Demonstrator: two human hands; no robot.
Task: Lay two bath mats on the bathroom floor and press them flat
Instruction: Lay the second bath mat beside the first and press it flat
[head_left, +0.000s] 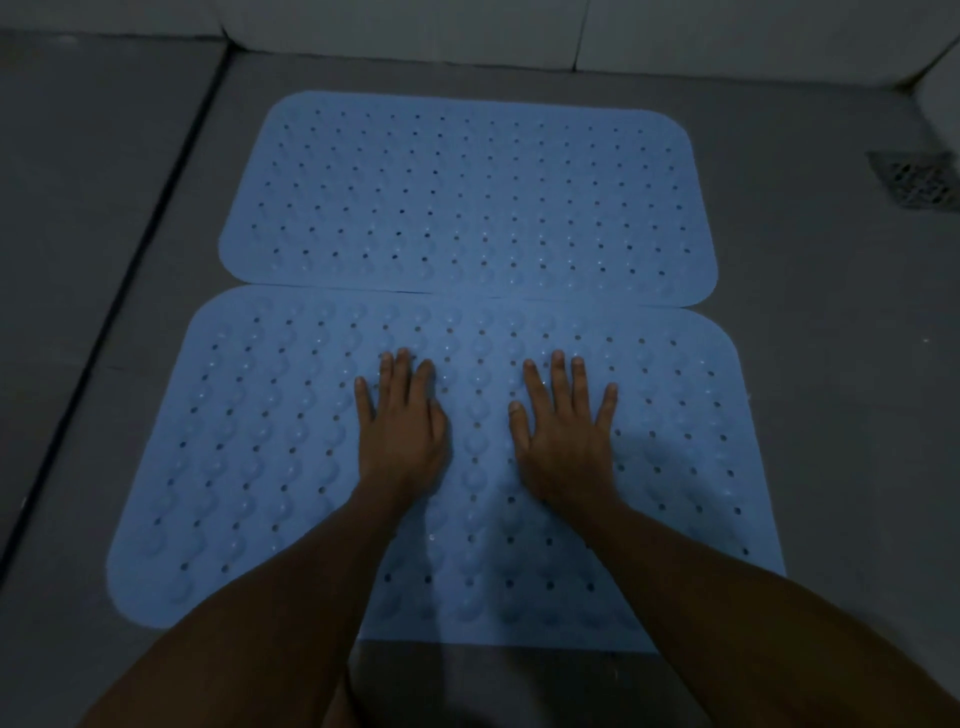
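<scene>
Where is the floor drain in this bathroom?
In the head view the floor drain sits at the far right edge of the grey floor, near the wall, to the right of the far blue mat and apart from it.

Dim light is covering the whole room. Grey floor (810, 364) is running wall to wall, with a dark groove (111, 312) cutting diagonally down the left side. Pale wall base (415, 26) is showing along the top. Metal drain grate (917, 179) is sitting at right edge.

Floor drain (917, 179) at far right.
</scene>
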